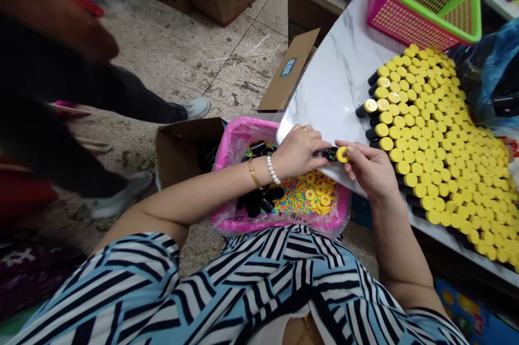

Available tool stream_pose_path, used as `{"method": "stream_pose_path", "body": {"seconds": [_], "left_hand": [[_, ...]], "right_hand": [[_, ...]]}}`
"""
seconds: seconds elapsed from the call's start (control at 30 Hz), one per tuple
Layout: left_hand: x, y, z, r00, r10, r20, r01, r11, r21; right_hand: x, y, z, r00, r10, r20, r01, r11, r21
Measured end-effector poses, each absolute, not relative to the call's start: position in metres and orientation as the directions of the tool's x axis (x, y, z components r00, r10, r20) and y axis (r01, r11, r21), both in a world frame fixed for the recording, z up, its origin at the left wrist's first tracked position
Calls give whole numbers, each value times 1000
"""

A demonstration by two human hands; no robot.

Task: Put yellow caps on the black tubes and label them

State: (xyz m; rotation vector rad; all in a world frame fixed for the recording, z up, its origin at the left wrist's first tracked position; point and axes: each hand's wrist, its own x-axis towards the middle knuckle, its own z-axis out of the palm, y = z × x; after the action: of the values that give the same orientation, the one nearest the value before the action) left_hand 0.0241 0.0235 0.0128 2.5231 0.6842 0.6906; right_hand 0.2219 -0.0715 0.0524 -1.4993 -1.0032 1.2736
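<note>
My left hand [298, 151] is closed on a small black tube [332, 153], its mouth turned toward my right hand. Between the thumb and fingers of my right hand [371, 166] is a round yellow cap [343, 154] with a hole in its middle, close beside the tube's mouth; whether they touch I cannot tell. Below both hands a pink basin [222, 161] lined with clear plastic holds small coloured beads [294, 193], loose yellow caps [322, 193] and black tubes [265, 203]. To the right, many yellow-capped black tubes [421, 134] stand packed together on the marble-patterned table [324, 85].
A pink and green basket [421, 34] stands at the table's far end, beside a blue plastic bag [492, 72]. Open cardboard boxes [178, 150] are on the floor left of the basin and beyond the table edge. Another person's legs [133, 96] are at the left.
</note>
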Motion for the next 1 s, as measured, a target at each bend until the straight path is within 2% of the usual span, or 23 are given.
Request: {"method": "stream_pose_path", "body": {"seconds": [0.17,0.3,0.37,0.47,0.57,0.7,0.8,0.9,1.0], "left_hand": [[24,20,16,749,570,338,360,-777,516],[21,16,23,755,581,304,353,-752,557],[19,14,34,770,587,248,332,-702,630],[18,11,52,776,624,94,319,-517,794],[24,11,60,762,644,-68,331,-297,895],[34,14,52,771,586,-249,266,58,962],[39,17,45,771,560,-302,198,240,950],[39,16,42,789,538,-297,188,250,950],[36,12,39,772,590,-237,213,112,971]], "right_hand": [[209,-66,55,160,963,-217,159,-242,-957],[202,-66,51,207,949,-237,127,-266,-955],[202,-68,49,197,945,-263,110,-288,-951],[204,-71,47,157,951,-267,77,-282,-956],[204,-71,46,149,955,-255,57,-266,-962],[202,-69,46,154,954,-256,37,-264,-964],[201,-66,44,159,956,-247,35,-256,-966],[201,-67,41,156,958,-238,65,-251,-966],[200,-67,38,184,950,-254,83,-272,-959]]}}
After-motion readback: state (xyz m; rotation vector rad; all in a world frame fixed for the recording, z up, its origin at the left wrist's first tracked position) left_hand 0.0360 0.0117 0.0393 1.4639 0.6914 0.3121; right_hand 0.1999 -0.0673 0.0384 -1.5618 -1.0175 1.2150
